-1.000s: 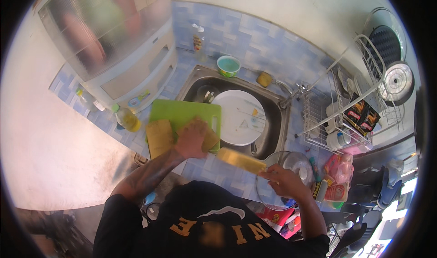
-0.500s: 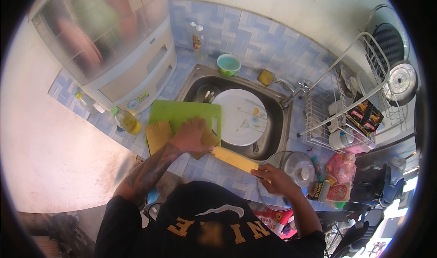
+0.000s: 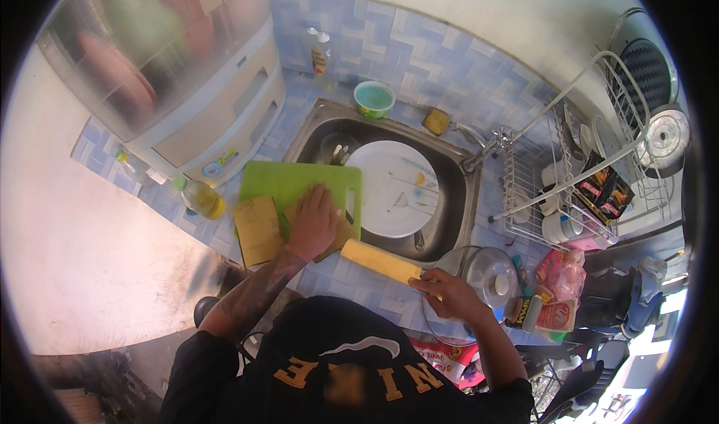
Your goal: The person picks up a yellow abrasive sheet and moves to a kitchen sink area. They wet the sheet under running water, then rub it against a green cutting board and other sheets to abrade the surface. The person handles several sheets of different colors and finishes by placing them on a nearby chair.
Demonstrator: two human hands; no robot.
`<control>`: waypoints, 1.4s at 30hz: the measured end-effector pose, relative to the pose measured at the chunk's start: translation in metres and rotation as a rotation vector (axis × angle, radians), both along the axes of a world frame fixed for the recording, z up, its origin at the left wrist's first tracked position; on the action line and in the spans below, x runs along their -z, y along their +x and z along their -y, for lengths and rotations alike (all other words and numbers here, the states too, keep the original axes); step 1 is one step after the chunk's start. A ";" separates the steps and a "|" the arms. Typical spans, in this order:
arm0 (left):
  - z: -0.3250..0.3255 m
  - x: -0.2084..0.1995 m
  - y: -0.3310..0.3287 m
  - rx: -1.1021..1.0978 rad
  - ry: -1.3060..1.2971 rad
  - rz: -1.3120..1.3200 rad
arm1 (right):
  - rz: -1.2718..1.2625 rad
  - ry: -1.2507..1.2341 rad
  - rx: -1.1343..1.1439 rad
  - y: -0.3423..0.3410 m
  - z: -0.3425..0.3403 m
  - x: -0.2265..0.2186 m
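Observation:
My left hand (image 3: 313,226) lies flat, fingers stretched out, on a brown cardboard piece (image 3: 335,249) at the right part of a green cutting board (image 3: 288,173). Another folded brown cardboard piece (image 3: 257,229) rests at the board's left side, apart from that hand. My right hand (image 3: 443,291) is closed round one end of a long, flat, yellow blade-shaped thing (image 3: 380,261). Its other end points left, close to the cardboard under my left hand. Whether the yellow is a blade or a cover I cannot tell.
Behind the board, a metal sink (image 3: 463,199) holds a large white plate (image 3: 393,192). A green-rimmed bowl (image 3: 374,98) and a yellow sponge (image 3: 435,121) sit along its back. A glass lid (image 3: 490,270) and a white dish rack (image 3: 524,192) are at right; an oil bottle (image 3: 201,198) is at left.
My left hand has flattened, its fingers now stretched forward over the cardboard. The yellow thing and my right hand have shifted slightly left; the view has shifted a little too.

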State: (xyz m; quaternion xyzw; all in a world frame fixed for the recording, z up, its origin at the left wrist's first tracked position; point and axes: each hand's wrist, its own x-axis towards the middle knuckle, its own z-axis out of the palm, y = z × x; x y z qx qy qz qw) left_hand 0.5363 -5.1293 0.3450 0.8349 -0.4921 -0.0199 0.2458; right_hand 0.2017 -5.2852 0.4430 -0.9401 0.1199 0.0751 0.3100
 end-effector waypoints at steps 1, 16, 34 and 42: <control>0.001 0.001 -0.001 -0.005 -0.003 -0.002 | 0.025 -0.025 -0.018 -0.003 0.000 0.003; 0.005 0.005 0.002 -0.053 -0.005 -0.055 | 0.106 -0.021 0.005 -0.010 0.001 0.006; 0.002 0.005 -0.011 0.016 0.066 0.059 | 0.197 -0.214 -0.002 0.036 -0.005 0.048; 0.025 -0.023 0.003 0.374 -0.068 -0.081 | 0.158 -0.110 0.038 0.048 -0.026 0.041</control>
